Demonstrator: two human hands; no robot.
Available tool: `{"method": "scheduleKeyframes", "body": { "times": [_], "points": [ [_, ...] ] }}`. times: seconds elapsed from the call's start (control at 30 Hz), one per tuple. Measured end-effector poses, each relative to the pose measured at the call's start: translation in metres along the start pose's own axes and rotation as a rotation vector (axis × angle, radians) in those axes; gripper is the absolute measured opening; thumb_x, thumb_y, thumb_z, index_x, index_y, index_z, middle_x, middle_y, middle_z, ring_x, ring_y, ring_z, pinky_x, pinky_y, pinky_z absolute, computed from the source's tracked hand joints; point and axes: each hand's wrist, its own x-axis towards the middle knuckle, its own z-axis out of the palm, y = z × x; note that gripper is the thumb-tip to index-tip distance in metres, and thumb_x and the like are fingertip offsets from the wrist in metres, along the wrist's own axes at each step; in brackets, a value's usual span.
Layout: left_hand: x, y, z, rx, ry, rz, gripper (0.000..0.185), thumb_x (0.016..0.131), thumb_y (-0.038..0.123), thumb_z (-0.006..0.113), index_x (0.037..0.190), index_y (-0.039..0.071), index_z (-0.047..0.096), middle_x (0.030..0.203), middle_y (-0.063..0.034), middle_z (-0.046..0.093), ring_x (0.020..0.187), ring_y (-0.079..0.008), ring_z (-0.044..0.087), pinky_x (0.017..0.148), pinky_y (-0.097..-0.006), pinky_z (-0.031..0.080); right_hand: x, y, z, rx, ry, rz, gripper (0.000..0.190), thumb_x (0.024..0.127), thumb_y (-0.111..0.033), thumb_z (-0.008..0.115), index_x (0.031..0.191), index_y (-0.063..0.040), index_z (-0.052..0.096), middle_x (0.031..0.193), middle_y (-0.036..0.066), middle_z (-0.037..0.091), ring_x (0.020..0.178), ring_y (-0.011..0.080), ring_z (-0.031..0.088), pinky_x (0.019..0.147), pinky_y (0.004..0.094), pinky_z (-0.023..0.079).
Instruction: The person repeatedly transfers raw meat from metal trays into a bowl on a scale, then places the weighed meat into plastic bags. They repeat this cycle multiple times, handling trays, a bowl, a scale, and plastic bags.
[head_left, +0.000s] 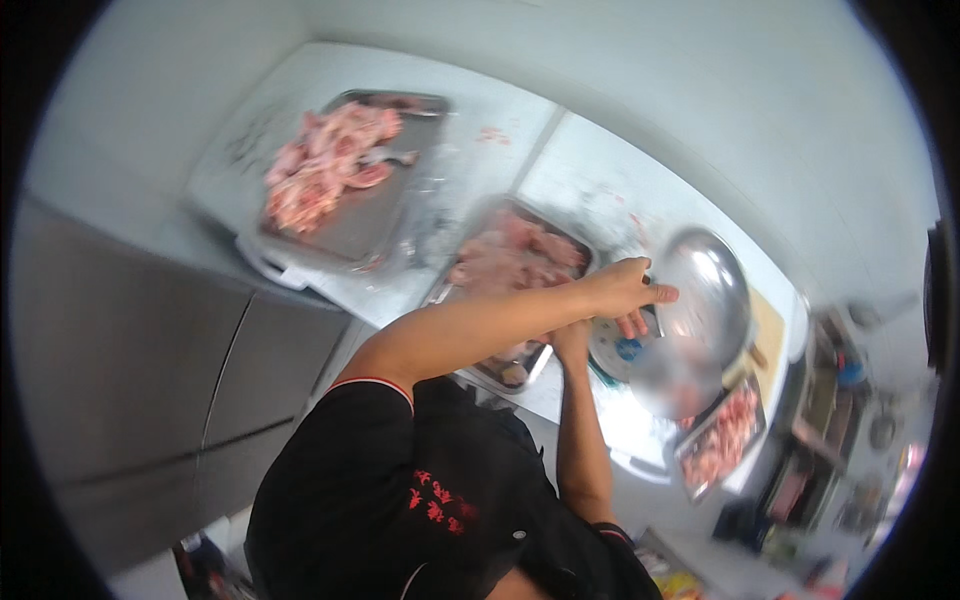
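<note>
My left hand (628, 291) reaches across to the right with its fingers spread and nothing seen in them, beside a large steel bowl (716, 270). Below it is a round white object with a blue mark (628, 349), perhaps a scale or lid. My right hand (573, 334) is partly hidden under my left wrist, at the right side of a metal tray (541, 364) of raw pale-pink meat (510, 251); what its fingers hold does not show. A larger metal tray (360, 232) at the left carries a pile of raw meat pieces (330, 161).
A small tray of raw meat pieces (721, 442) lies at the worktop's right end, near a wooden board (772, 322). A blurred patch covers part of the bowl's near side. A wall bounds the white worktop (592, 157). Shelves (814, 427) with kitchen goods stand at the right.
</note>
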Motion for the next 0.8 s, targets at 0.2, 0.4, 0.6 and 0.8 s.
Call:
{"method": "scheduleKeyframes", "body": {
  "times": [0.2,0.4,0.6,0.8],
  "points": [
    [-0.136,0.029,-0.336,0.658,0.982,0.591,0.038,0.109,0.027,0.052,0.128,0.001,0.072,0.120,-0.0157,0.076,0.114,-0.0267,0.072,0.100,-0.0405,0.054,0.051,-0.081,0.041,0.239,0.069,0.063,0.040,0.107,-0.009,0.061,0.145,0.000,0.058,0.137,0.016,0.068,0.125,0.0258,0.066,0.105,0.0367,0.051],
    [-0.208,-0.022,-0.540,0.195,0.896,0.001,0.053,0.113,0.042,0.041,0.152,0.011,0.059,0.155,-0.0123,0.059,0.142,-0.0244,0.056,0.115,-0.0452,0.046,0.148,-0.190,0.201,-0.096,-0.023,-0.227,0.066,0.108,-0.027,0.061,0.161,0.005,0.037,0.167,0.030,0.035,0.156,0.0443,0.034,0.128,0.0492,0.028],
    [-0.151,-0.054,-0.492,1.281,0.538,0.392,0.072,0.109,0.054,0.050,0.168,0.015,0.036,0.175,-0.0136,0.030,0.163,-0.0364,0.024,0.131,-0.0580,0.018,0.198,-0.190,0.270,-0.165,0.034,-0.117,0.075,0.112,-0.039,0.051,0.165,0.007,0.026,0.172,0.033,0.021,0.160,0.0485,0.023,0.131,0.0530,0.021],
    [-0.132,0.014,-0.465,1.309,0.587,0.270,0.062,0.104,0.050,0.055,0.150,0.009,0.057,0.158,-0.0181,0.048,0.127,-0.0409,0.054,0.116,-0.0574,0.036,0.208,-0.192,0.260,-0.545,0.001,-0.289,0.067,0.109,-0.033,0.056,0.162,0.003,0.036,0.167,0.029,0.035,0.159,0.0478,0.028,0.130,0.0566,0.021]
  ]
}}
